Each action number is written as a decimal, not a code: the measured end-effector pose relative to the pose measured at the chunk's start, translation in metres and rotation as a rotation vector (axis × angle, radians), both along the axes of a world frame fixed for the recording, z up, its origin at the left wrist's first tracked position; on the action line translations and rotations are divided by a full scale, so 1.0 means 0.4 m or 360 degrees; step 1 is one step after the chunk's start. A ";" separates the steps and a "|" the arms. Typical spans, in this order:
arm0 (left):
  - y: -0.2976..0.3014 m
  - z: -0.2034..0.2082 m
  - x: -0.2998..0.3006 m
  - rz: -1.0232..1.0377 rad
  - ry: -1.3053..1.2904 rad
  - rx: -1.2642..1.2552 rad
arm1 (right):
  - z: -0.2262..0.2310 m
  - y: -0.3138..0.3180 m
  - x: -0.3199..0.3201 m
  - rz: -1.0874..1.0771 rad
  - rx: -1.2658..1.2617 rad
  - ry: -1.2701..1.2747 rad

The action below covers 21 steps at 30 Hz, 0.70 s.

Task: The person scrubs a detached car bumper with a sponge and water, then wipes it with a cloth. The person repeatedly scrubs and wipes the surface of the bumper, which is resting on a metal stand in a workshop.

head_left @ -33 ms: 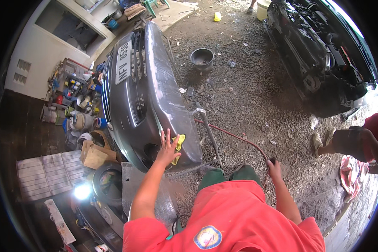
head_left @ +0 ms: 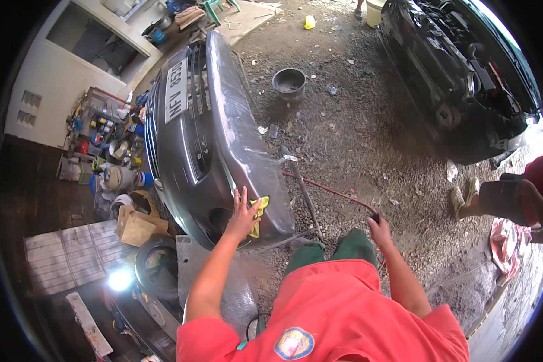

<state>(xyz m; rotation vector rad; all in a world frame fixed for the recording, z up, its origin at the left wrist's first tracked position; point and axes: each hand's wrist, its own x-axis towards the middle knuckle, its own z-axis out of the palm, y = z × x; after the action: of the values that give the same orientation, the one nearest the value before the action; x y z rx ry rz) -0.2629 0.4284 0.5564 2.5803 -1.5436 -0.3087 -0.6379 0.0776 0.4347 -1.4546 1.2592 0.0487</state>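
Note:
A dark grey car bumper (head_left: 252, 142) with a white number plate (head_left: 177, 89) stands propped in front of me, its upper side dull with pale streaks. My left hand (head_left: 241, 218) lies on the near corner of the bumper, fingers spread. A crumpled yellow cloth (head_left: 260, 212) sits against the bumper beside and partly beneath that palm. Off to the right, my right hand (head_left: 380, 231) is closed around a thin red hose (head_left: 332, 188), near a dark part of it. The hose runs over the gravel toward the bumper; the fingers' far side is hidden.
A metal support bar (head_left: 304, 196) stands beside the bumper. On the gravel is a grey basin (head_left: 289, 85). A car front with exposed parts (head_left: 446, 90) stands at right, near another person's legs (head_left: 489, 202). Left are a cardboard box (head_left: 140, 225), tire (head_left: 157, 260), lit lamp (head_left: 120, 279) and cluttered shelves (head_left: 102, 130).
My right hand has moved a little left and away from me, and the hose shifted with it. The left hand has slid slightly to the right with the yellow cloth.

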 end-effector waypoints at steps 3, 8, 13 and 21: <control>0.011 -0.005 0.041 0.0092 -0.0043 -0.0295 | 0.036 0.145 0.309 0.0209 0.0136 -0.0285; -0.113 0.126 0.149 0.0553 -0.0220 -0.0989 | 0.168 0.320 0.706 0.0536 -0.0055 -0.0589; -0.172 0.099 0.234 0.0521 -0.0458 -0.0742 | 0.184 0.365 0.921 0.0184 -0.0153 -0.0861; -0.221 0.070 0.252 0.0437 -0.0366 -0.0814 | 0.177 0.420 0.884 0.0187 0.0153 -0.0720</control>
<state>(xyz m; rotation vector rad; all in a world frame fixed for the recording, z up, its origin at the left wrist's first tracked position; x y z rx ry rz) -0.1621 0.3399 0.5844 2.4148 -1.1086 0.3739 -0.2844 0.2455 0.5054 -1.3591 0.7931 -0.1331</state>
